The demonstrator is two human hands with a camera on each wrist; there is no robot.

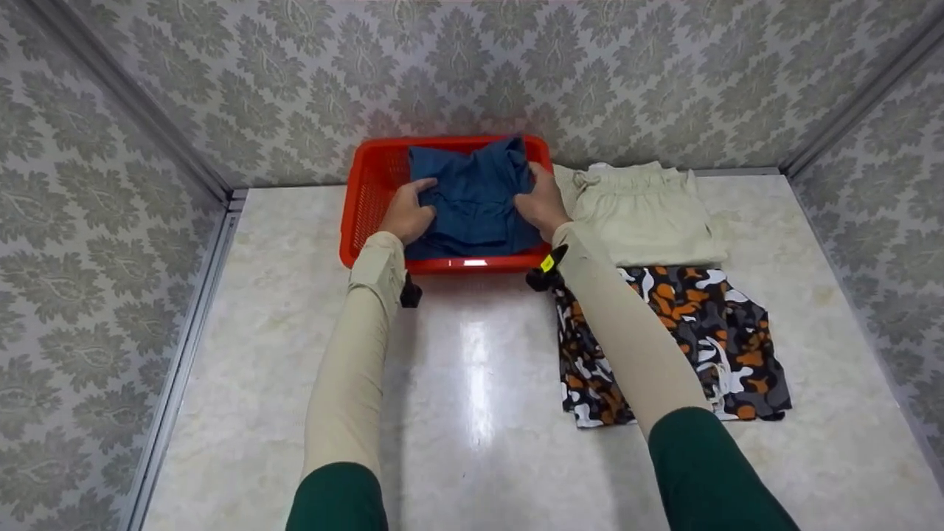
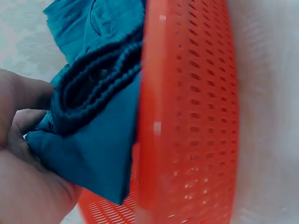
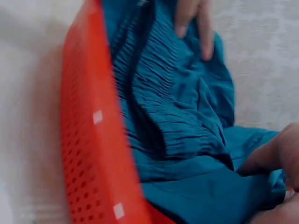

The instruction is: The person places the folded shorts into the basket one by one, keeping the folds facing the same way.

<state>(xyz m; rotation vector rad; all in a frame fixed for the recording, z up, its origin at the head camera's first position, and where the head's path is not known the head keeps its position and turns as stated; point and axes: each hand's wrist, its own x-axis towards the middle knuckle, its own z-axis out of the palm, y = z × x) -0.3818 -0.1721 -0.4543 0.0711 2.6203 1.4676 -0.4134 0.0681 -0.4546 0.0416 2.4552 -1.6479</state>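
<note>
Folded blue elastic-waist pants (image 1: pixel 472 195) lie in a red basket (image 1: pixel 355 199) against the back wall. At their left edge my left hand (image 1: pixel 408 212) grips the fabric; in the left wrist view its thumb and fingers close round the folded side by the gathered waistband (image 2: pixel 88 88). Opposite, my right hand (image 1: pixel 544 203) holds the right edge, with thumb and fingers pinching the cloth in the right wrist view. The waistband (image 3: pixel 173 116) faces the basket's front rim (image 3: pixel 105 126), and part of the far end of the pants rises over the back rim.
Right of the basket lies a folded cream elastic-waist garment (image 1: pixel 649 214). In front of it is a folded camouflage-patterned garment (image 1: pixel 686 332) in orange, black and white, partly under my right forearm. Patterned walls (image 1: pixel 457 66) enclose the pale marbled surface (image 1: pixel 273 332).
</note>
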